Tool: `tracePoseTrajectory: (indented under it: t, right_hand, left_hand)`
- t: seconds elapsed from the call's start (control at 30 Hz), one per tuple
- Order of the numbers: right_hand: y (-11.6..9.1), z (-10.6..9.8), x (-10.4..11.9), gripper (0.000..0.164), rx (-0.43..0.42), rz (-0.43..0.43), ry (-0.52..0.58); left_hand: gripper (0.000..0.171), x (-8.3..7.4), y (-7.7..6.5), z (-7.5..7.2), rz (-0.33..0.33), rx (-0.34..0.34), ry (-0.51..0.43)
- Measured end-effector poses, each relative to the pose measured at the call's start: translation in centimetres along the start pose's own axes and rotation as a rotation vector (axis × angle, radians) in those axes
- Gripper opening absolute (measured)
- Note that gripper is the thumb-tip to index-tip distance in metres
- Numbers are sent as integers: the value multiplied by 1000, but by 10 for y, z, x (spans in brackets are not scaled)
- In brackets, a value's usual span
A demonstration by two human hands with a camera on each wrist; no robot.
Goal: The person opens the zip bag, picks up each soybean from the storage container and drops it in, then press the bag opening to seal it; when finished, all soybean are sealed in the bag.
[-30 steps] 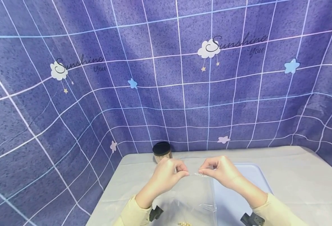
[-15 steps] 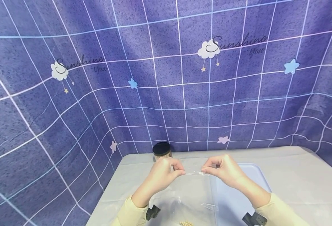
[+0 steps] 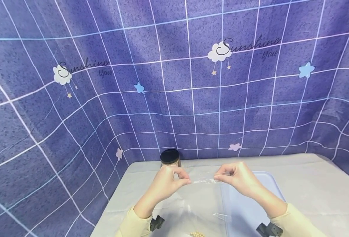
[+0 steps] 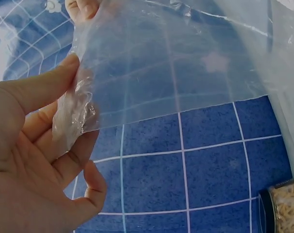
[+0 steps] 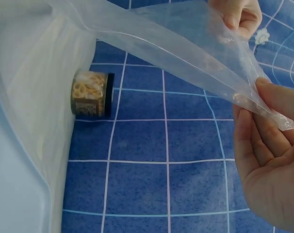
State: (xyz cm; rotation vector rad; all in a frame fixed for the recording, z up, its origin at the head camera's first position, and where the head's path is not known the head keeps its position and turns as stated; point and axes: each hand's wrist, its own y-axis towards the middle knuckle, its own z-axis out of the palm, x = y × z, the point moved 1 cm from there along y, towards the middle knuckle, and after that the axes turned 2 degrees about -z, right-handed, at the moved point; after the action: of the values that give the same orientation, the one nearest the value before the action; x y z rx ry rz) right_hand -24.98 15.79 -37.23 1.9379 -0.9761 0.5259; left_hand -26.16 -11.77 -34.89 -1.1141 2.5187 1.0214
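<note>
A clear plastic bag [image 3: 204, 200] hangs between the two hands, its upper edge stretched from one to the other. The left hand [image 3: 166, 184] pinches one end of that edge between thumb and fingers. At the other end, the right hand [image 3: 241, 181] pinches the film in the same way. In the left wrist view, crumpled film [image 4: 81, 107] bunches under the left thumb. Small beige pieces [image 3: 197, 234] show low in the bag, partly cut off by the frame's bottom edge.
Behind the left hand stands a jar [image 3: 170, 158] with a black lid; ring-shaped pieces show through its wall in the right wrist view. A pale blue tray [image 3: 264, 177] lies on the cloth-covered table [image 3: 316, 184], below the right arm. A purple grid-patterned curtain [image 3: 174, 98] closes off the back.
The hands have drawn apart, the left one moving left and the right one slightly right. More of the bag's upper edge now shows between them.
</note>
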Motion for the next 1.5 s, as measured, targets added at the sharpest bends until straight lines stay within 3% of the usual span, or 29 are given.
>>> tracePoseTrajectory:
  t: [0.23, 0.53, 0.67, 0.83, 0.97, 1.03, 1.27, 1.5]
  right_hand:
    - [-1, 0, 0, 5, 7, 44, 16]
    - [0, -5, -9, 4, 28, 62, 91]
    - [2, 0, -15, 4, 46, 77, 101]
    - [10, 8, -31, 11, 92, 107, 165]
    - [18, 17, -54, 19, 144, 145, 258]
    - [21, 23, -67, 21, 163, 157, 240]
    - [28, 46, -107, 12, 188, 90, -76]
    - [24, 71, -134, 12, 204, 36, -293]
  left_hand:
    - [14, 0, -1, -2, 49, -10, -16]
    - [10, 17, -12, -18, -40, -31, -65]
    - [12, 19, -14, -20, -32, -34, -65]
    - [10, 29, -12, -18, -81, -36, -52]
    - [6, 50, -7, -6, -102, -30, -27]
    - [6, 64, -4, 5, -115, -29, -26]
    - [5, 111, 11, 50, -238, 9, -35]
    - [3, 137, 17, 87, -379, 72, 57]
